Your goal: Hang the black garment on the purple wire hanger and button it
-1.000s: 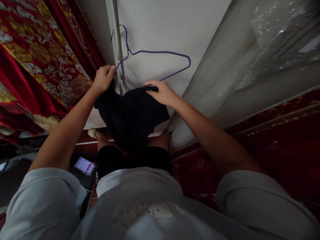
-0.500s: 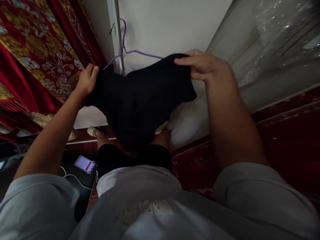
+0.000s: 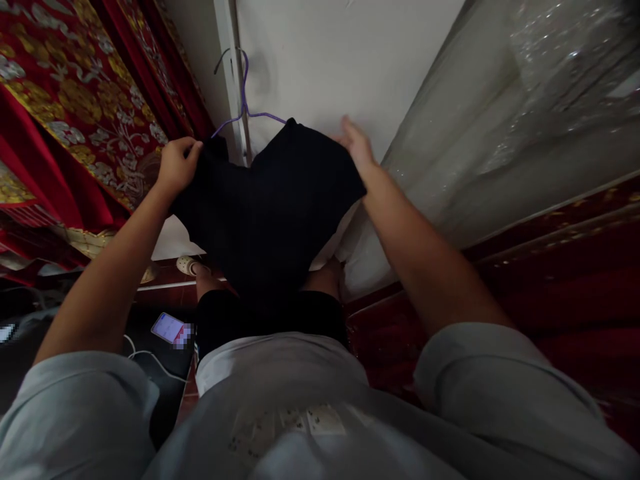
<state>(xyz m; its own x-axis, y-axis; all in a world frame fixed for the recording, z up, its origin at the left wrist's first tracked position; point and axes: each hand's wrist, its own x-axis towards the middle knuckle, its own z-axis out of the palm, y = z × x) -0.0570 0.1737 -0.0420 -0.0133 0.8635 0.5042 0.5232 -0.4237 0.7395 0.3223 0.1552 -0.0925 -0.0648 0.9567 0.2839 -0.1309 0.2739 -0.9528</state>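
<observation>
A black T-shirt [image 3: 270,207] hangs spread out on a purple wire hanger [image 3: 245,100]. The hanger's hook stands up beside a pale vertical frame, and its lower arms go in under the cloth. My left hand [image 3: 179,165] is closed on the shirt's left shoulder, by the end of the hanger. At the shirt's right sleeve edge is my right hand [image 3: 357,145], its fingers apart and partly behind the cloth. It grips nothing that I can see.
Red and gold patterned cloth [image 3: 95,100] hangs at the left. Clear plastic sheeting [image 3: 500,133] covers things on the right. A phone [image 3: 169,328] and a white cable [image 3: 155,360] lie on a black surface at lower left. A beige clog [image 3: 187,265] is on my foot.
My right hand has let go of the shirt's right shoulder and moved left and slightly down. That side of the shirt has dropped closer to the hanger. My left hand keeps its grip.
</observation>
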